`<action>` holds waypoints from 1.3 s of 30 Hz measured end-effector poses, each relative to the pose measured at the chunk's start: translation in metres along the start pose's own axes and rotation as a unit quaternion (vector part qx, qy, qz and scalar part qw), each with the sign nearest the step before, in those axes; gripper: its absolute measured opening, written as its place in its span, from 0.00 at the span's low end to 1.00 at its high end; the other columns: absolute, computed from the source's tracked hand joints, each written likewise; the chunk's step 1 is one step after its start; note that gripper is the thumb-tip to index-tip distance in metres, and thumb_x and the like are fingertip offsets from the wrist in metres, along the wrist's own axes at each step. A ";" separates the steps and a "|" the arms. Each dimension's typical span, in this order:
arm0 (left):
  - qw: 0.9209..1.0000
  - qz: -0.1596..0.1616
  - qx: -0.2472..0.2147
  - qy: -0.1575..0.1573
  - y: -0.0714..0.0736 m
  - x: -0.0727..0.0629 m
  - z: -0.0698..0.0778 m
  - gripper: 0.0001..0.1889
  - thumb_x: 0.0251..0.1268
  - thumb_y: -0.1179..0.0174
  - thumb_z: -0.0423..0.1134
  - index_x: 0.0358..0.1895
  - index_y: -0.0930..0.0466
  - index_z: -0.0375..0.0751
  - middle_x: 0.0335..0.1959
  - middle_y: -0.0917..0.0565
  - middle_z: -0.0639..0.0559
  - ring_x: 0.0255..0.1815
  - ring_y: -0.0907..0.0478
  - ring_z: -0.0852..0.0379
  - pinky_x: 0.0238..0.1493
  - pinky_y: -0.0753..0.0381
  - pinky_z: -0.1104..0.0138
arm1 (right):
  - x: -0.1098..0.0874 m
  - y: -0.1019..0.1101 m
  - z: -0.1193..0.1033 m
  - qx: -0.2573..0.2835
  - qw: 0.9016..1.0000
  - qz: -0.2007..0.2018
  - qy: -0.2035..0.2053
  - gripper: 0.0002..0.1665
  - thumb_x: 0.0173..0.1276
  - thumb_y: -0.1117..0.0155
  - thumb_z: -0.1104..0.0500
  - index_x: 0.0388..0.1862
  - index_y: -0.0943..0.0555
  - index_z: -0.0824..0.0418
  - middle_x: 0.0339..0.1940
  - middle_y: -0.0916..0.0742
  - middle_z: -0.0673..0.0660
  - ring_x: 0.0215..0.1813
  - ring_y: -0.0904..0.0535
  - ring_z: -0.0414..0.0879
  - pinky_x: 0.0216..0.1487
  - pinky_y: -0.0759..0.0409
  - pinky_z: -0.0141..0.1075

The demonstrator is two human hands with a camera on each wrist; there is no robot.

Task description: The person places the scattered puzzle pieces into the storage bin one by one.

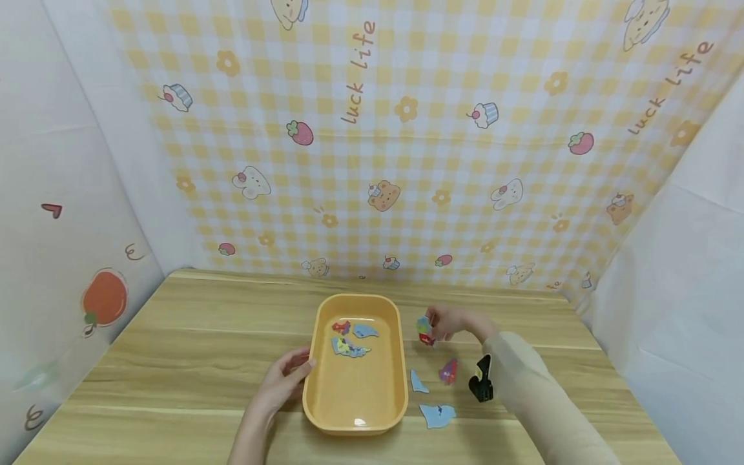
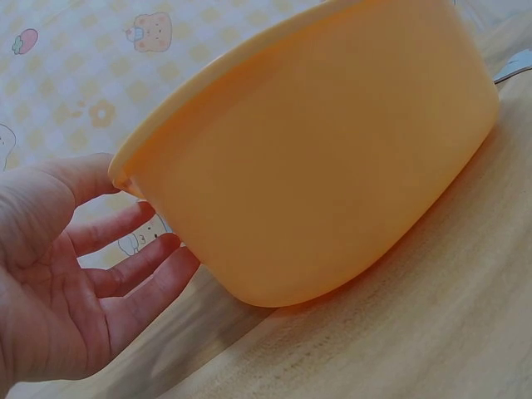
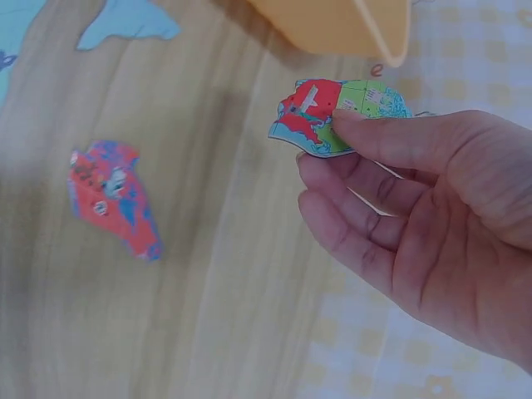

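Observation:
My right hand (image 1: 446, 323) pinches a red, green and blue puzzle piece (image 3: 328, 116) between thumb and fingers, above the table to the right of an orange plastic basin (image 1: 356, 400). My left hand (image 2: 79, 266) holds the basin's left side, its thumb at the rim and its fingers against the outer wall. Inside the basin, toward the back, lie a red piece (image 1: 341, 327), a light blue piece (image 1: 365, 331) and a yellow and blue piece (image 1: 350, 347). Below the right hand, a red and purple piece (image 3: 115, 199) lies on the table.
Right of the basin lie a small light blue piece (image 1: 417, 382) and a larger light blue piece (image 1: 438, 416). A black object (image 1: 481, 381) with a yellow patch stands near the right forearm. A checked cloth (image 1: 407, 161) hangs behind the wooden table (image 1: 203, 361).

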State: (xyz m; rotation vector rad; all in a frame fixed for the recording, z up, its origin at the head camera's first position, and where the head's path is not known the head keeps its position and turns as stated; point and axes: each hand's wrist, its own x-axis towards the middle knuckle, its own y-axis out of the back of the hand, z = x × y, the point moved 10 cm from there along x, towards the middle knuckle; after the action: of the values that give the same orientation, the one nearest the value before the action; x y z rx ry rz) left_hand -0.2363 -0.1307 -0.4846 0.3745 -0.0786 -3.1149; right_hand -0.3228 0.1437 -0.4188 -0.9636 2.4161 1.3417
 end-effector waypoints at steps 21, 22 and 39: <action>1.000 0.006 -0.002 0.001 0.001 0.000 0.001 0.23 0.60 0.43 0.38 0.58 0.32 0.32 0.54 0.26 0.36 0.41 0.22 0.55 0.39 0.17 0.61 | 0.013 -0.003 -0.049 0.024 0.999 -0.015 0.037 0.16 0.63 0.44 0.69 0.48 0.34 0.69 0.32 0.20 0.60 0.31 0.21 0.46 0.34 0.16 0.37; 1.000 0.006 -0.002 0.002 0.001 0.000 0.000 0.23 0.60 0.43 0.38 0.58 0.31 0.33 0.53 0.26 0.37 0.41 0.22 0.55 0.39 0.17 0.61 | 0.014 -0.004 -0.051 0.023 0.999 -0.016 0.040 0.15 0.63 0.44 0.69 0.47 0.34 0.69 0.32 0.19 0.61 0.31 0.20 0.47 0.34 0.16 0.37; 1.000 0.004 0.002 -0.003 0.000 0.001 0.000 0.24 0.61 0.43 0.38 0.59 0.32 0.32 0.54 0.27 0.35 0.41 0.22 0.55 0.39 0.17 0.60 | 0.028 -0.025 -0.085 -0.035 0.998 -0.016 0.048 0.08 0.66 0.45 0.63 0.32 0.22 0.67 0.24 0.17 0.59 0.24 0.21 0.45 0.31 0.16 0.37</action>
State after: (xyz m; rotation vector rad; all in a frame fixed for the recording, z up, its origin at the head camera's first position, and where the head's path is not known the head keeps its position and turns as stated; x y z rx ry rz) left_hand -0.2369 -0.1306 -0.4844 0.3651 -0.0850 -3.1077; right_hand -0.3178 0.0531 -0.4013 -1.1046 2.4269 1.4081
